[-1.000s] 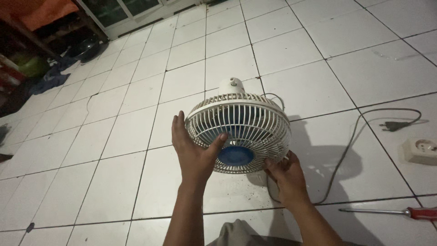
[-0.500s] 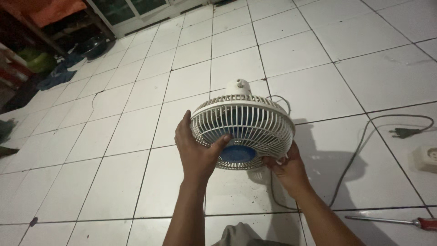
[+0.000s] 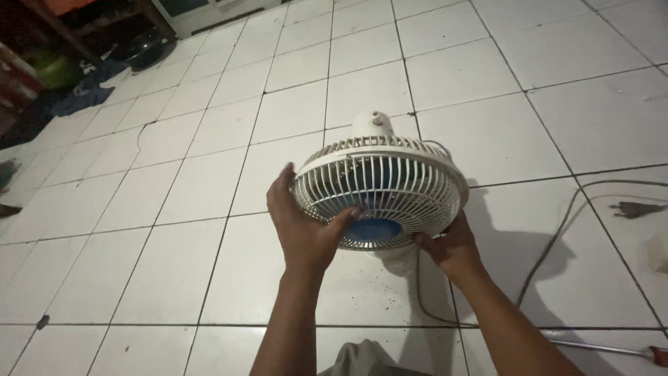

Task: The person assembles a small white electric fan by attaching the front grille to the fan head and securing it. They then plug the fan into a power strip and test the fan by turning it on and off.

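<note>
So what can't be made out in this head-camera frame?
- Fan base: hidden behind the fan grille and both hands.
- Right hand fingertips: tucked under the grille rim, so the grip is unclear.
- Left hand: thumb on the grille, fingers behind the rim, partly hidden.
- Screwdriver: handle cut off by the right edge.
- Socket: blurred, cut off at the right edge.
- Top-left clutter: too dark to identify.

Dim, bluish light; hard shadows fall rightward on glossy tiles, corners dark.

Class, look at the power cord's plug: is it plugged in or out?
Out. The plug lies loose on the tiled floor, its prongs bare, at the end of the grey cord.
</note>
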